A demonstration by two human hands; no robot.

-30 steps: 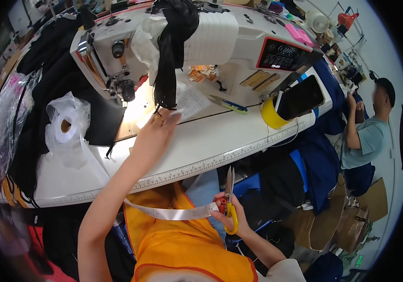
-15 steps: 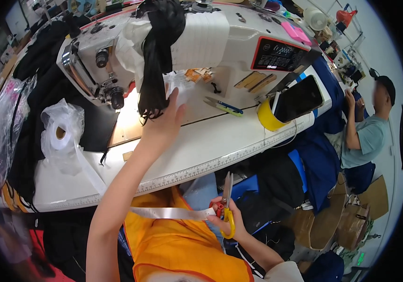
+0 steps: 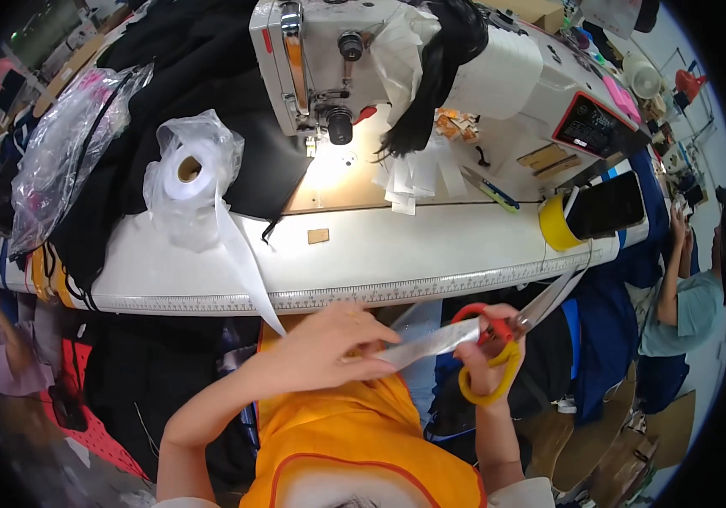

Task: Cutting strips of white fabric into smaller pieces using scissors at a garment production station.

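The left hand [image 3: 325,351] pinches a grey tape strip [image 3: 431,343] whose far end meets the right hand [image 3: 486,364], which grips red-and-yellow scissors [image 3: 515,326].

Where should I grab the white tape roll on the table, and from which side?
Grip the white tape roll by its outer rim, coming from above. It seems to lie flat with its brown core hole facing up, loosely wrapped in clear plastic. Black fabric crowds its far side, so the near side over the bare table looks freest. Its tape tail runs toward the left hand.
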